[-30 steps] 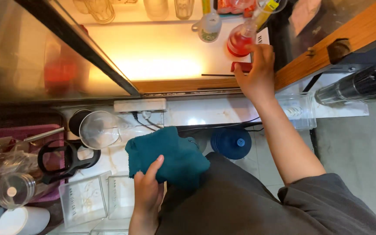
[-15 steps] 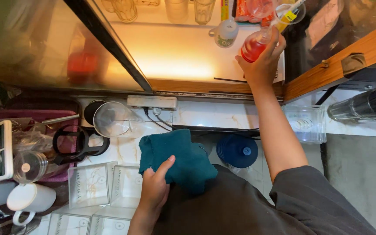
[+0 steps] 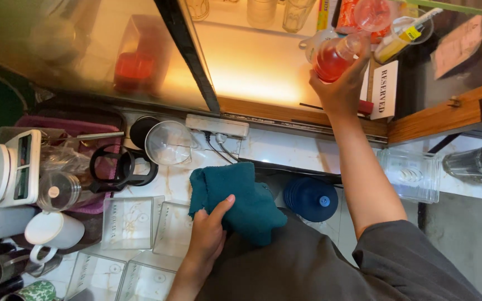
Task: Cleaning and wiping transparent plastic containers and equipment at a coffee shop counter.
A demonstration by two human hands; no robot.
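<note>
Cloth point(image 3: 241, 200) lies on desk point(image 3: 285, 147), near centre; glass bowl point(image 3: 168, 142) far-left of it, lid stack point(image 3: 311, 199) right, bottle point(image 3: 336, 56) on far shelf point(image 3: 252, 67).

A pale marble bench point(image 3: 285, 147) runs under a wooden shelf point(image 3: 285, 111) lit by warm yellow light — the glow is strongest in the middle. A dark metal bar point(image 3: 188, 56) crosses a glass pane point(image 3: 73, 50). Grey floor point(image 3: 470, 239) shows at right.

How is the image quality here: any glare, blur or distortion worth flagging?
Head view: warm glare washes out the lit shelf; the glass panel at upper left shows smeared, blurry reflections; wide-angle bending curves the edges; the left hand on the teal cloth is sharp.
</note>
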